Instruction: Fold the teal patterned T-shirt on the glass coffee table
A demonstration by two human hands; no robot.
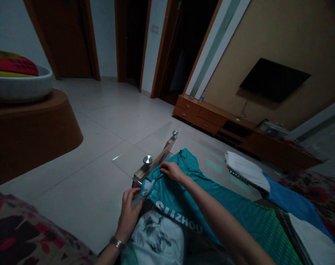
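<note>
On the left, beyond a floral cushion [23, 235], a wooden stand [31, 129] carries a white bowl [20, 86] with coloured cloth in it. Nearer the middle, the left hand [128, 213], a bracelet [117, 243] at its wrist, pinches the near edge of the teal shirt [184, 198]; its fingers are curled shut on the cloth by the collar. The shirt lies spread over the corner of a glass tabletop [128, 160], white lettering facing up, part of it hanging toward the person's lap over a pale printed garment [156, 239]. The right hand [171, 171] rests just beyond, fingers bent and pressing down on the shirt's upper fold; whether they grip or only hold it flat I cannot tell. By the look of it, the shirt is being smoothed and squared for folding, with the fold itself not yet made. Turning a side over would call for both hands to keep the edge taut. Further right lie a white cloth [246, 169], a blue one [291, 204], then a low cabinet [239, 129] under a wall screen [272, 79].
</note>
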